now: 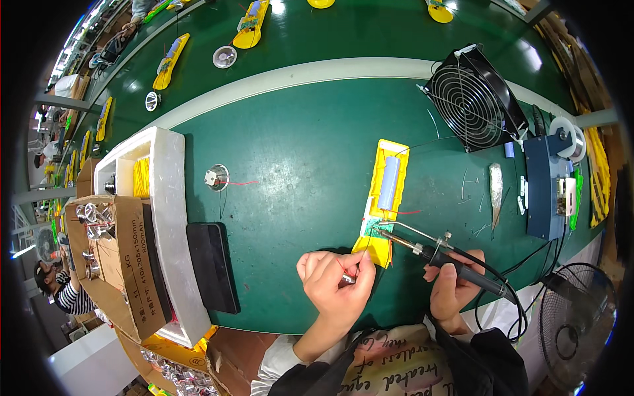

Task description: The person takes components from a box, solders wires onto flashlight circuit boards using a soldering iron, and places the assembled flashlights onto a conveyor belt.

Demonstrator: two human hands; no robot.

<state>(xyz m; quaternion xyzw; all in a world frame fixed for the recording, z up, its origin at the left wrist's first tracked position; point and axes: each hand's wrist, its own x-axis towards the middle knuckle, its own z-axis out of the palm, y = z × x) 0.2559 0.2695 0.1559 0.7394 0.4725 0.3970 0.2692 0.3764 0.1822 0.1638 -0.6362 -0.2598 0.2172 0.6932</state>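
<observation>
A yellow plastic housing lies open on the green bench in front of me. It holds a light-blue cylindrical battery and a small green circuit board, with red and black wires. My right hand is closed round the black handle of a soldering iron. The iron's tip and a thin feed tube reach the circuit board. My left hand pinches a thin wire just below the board. A small shiny metal part shows between its fingers, mostly hidden.
A reflector with wires sits left of centre. A black phone lies beside a white foam box and a carton of reflectors. Right are a black fan, a blue solder feeder and tweezers. More yellow housings lie beyond the rail.
</observation>
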